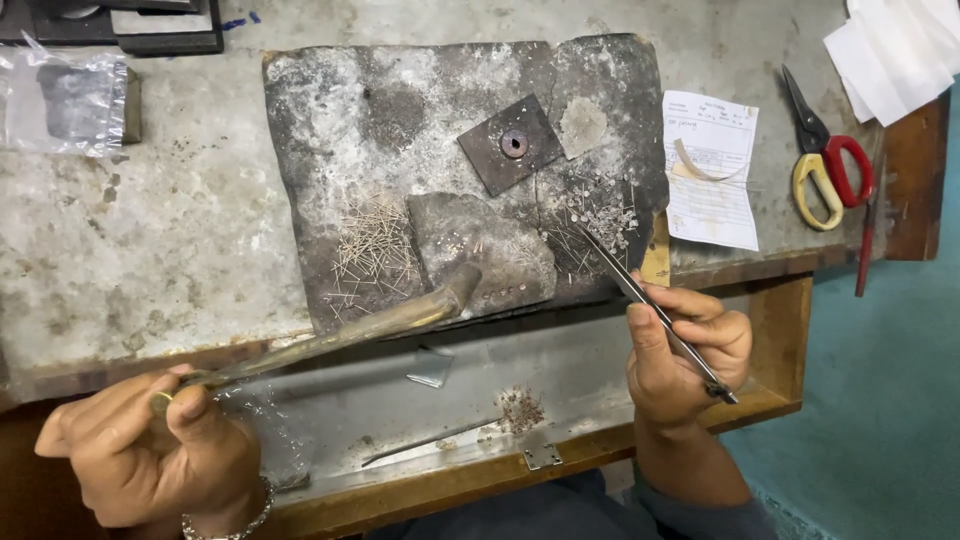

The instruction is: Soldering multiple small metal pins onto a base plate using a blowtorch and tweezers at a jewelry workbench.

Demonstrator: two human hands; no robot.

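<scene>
Centre frame, slab: charred soldering block [400, 130] on desk [150, 250], pins loose.
Left hand [150, 450]: fingers wrapped round torch [400, 315].
Right hand [685, 350]: fingers pinching tweezers [640, 290] over findings [600, 215].
Progress: early, piles unsorted.

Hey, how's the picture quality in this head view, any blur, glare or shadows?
Head view: even, soft light, no harsh shadows; mild sheen on the torch pipe in the left hand; tweezers in the right hand sharp; slight wide-angle bending at the edges.
</scene>
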